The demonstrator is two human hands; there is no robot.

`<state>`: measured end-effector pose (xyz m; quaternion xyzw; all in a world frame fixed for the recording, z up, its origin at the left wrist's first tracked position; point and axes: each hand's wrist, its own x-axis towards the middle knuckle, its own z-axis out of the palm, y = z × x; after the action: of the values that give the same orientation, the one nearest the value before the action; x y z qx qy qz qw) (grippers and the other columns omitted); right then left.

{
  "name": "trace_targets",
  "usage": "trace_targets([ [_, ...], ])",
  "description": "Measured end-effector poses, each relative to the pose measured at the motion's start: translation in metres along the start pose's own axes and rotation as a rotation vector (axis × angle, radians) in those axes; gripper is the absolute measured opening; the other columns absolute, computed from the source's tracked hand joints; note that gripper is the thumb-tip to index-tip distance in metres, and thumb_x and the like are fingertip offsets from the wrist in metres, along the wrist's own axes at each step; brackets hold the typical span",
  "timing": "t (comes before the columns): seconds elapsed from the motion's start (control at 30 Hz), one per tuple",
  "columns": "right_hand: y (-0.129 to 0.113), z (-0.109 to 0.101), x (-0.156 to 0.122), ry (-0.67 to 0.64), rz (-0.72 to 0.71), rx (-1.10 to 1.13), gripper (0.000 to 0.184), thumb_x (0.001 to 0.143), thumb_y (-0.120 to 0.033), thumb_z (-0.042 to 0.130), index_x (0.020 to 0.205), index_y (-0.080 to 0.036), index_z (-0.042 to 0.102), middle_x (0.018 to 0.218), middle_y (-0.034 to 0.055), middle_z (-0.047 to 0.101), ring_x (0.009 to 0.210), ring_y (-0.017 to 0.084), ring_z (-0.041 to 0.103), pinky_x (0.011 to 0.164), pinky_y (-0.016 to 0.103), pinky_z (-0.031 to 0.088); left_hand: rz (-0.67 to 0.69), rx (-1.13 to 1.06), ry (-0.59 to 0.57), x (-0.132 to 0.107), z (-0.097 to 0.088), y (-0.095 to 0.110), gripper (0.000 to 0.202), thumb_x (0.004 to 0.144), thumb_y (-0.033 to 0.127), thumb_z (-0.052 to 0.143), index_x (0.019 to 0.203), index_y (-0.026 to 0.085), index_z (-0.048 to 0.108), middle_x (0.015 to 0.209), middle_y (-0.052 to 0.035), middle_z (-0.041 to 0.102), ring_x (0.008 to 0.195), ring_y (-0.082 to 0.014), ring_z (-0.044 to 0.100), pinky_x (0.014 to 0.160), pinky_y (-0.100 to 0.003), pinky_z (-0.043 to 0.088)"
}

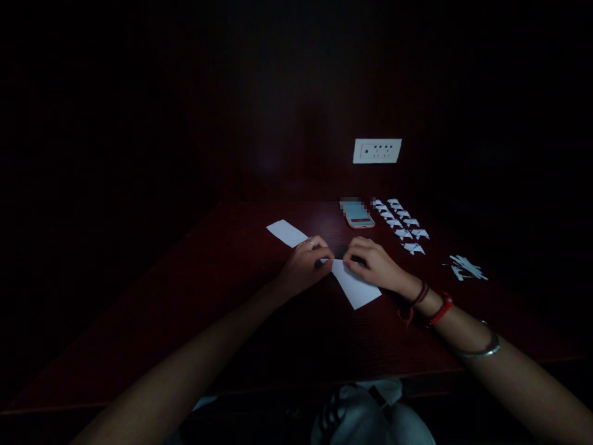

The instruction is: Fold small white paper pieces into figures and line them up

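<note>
A long white paper strip (356,289) lies diagonally on the dark red table (241,309). Its far end (287,233) shows past my left hand and its near end reaches toward me. My left hand (306,264), with a ring on one finger, rests on the strip with its fingers curled and pressing down. My right hand (373,262) presses the strip just to the right, fingertips close to those of the left hand. Both hands pinch the paper at its middle.
A phone (357,214) lies behind the hands. To its right sit several small folded white paper pieces in rows (402,224). White paper scraps (467,267) lie at the far right. A white wall socket (377,151) is on the dark back wall.
</note>
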<state>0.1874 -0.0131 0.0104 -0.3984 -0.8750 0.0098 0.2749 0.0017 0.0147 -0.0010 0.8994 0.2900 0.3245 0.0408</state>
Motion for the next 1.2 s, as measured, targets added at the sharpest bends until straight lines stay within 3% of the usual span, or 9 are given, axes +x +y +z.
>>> trace_targets([
  [0.17,0.008,-0.003,-0.003,0.002,0.024,-0.003,0.009,0.071,-0.014,0.046,0.065,-0.016,0.053,0.071,0.0018,0.050,0.073,0.014,0.045,0.069,0.026,0.032,0.008,0.090,-0.058,-0.003,-0.012,-0.030,0.009,0.072,0.018,0.046,0.066,0.017,0.053,0.083,-0.0012,0.048,0.081,-0.0137,0.046,0.075,-0.027,0.037],
  [0.33,0.018,0.001,-0.005,0.104,0.233,0.131,0.012,0.070,-0.015,0.043,0.065,-0.015,0.053,0.067,0.0011,0.053,0.063,0.011,0.048,0.061,0.022,0.035,-0.111,0.178,0.074,-0.007,-0.020,-0.053,0.012,0.074,0.017,0.043,0.066,0.016,0.052,0.080,-0.0017,0.048,0.077,-0.0134,0.047,0.073,-0.026,0.038],
  [0.4,0.022,0.005,-0.004,0.110,0.368,0.178,0.013,0.070,-0.017,0.043,0.067,-0.016,0.056,0.065,0.0003,0.055,0.060,0.011,0.049,0.057,0.022,0.035,-0.094,0.185,0.056,-0.006,-0.016,-0.046,0.013,0.076,0.018,0.041,0.069,0.016,0.053,0.083,-0.0023,0.048,0.079,-0.0136,0.047,0.074,-0.026,0.038],
  [0.5,0.027,0.010,-0.004,0.082,0.506,0.225,0.013,0.069,-0.019,0.045,0.068,-0.016,0.057,0.064,0.0000,0.058,0.058,0.010,0.051,0.055,0.021,0.037,-0.007,0.179,-0.070,-0.005,-0.007,-0.025,0.015,0.080,0.020,0.040,0.084,0.018,0.054,0.091,-0.0024,0.049,0.086,-0.0145,0.046,0.079,-0.028,0.036],
  [0.6,0.030,0.014,-0.004,0.034,0.551,0.250,0.013,0.067,-0.019,0.046,0.069,-0.016,0.058,0.066,0.0005,0.060,0.059,0.010,0.052,0.055,0.020,0.038,0.080,0.131,-0.225,-0.007,0.001,-0.007,0.024,0.083,0.028,0.038,0.104,0.022,0.048,0.104,-0.0022,0.048,0.094,-0.0146,0.045,0.081,-0.029,0.035],
  [0.73,0.031,0.014,-0.005,-0.083,0.534,0.241,0.013,0.066,-0.020,0.050,0.075,-0.016,0.059,0.067,0.0001,0.060,0.060,0.010,0.054,0.055,0.019,0.038,0.134,0.120,-0.365,-0.014,0.008,-0.005,0.032,0.085,0.036,0.036,0.114,0.027,0.041,0.119,-0.0008,0.041,0.107,-0.0173,0.038,0.087,-0.032,0.031],
  [0.97,0.034,0.007,-0.010,-0.141,0.450,0.164,0.032,0.068,-0.033,0.055,0.095,-0.016,0.056,0.077,0.0028,0.059,0.067,0.013,0.054,0.063,0.024,0.041,0.153,0.203,-0.388,-0.020,0.005,-0.011,0.037,0.085,0.042,0.030,0.115,0.024,0.041,0.122,-0.0038,0.038,0.119,-0.0227,0.023,0.093,-0.039,0.024],
  [1.07,0.035,0.004,-0.013,-0.150,0.415,0.118,0.044,0.066,-0.041,0.056,0.101,-0.015,0.053,0.086,0.0061,0.057,0.073,0.015,0.053,0.066,0.026,0.042,0.154,0.274,-0.375,-0.018,0.001,-0.004,0.038,0.085,0.044,0.029,0.111,0.022,0.046,0.108,-0.0061,0.047,0.110,-0.0230,0.035,0.092,-0.041,0.023],
  [1.2,0.035,0.003,-0.016,-0.183,0.394,0.070,0.050,0.065,-0.044,0.056,0.105,-0.013,0.052,0.091,0.0093,0.053,0.081,0.018,0.051,0.072,0.029,0.042,0.125,0.265,-0.380,-0.015,-0.003,0.004,0.035,0.086,0.039,0.029,0.107,0.019,0.049,0.097,-0.0062,0.049,0.090,-0.0169,0.048,0.081,-0.033,0.034],
])
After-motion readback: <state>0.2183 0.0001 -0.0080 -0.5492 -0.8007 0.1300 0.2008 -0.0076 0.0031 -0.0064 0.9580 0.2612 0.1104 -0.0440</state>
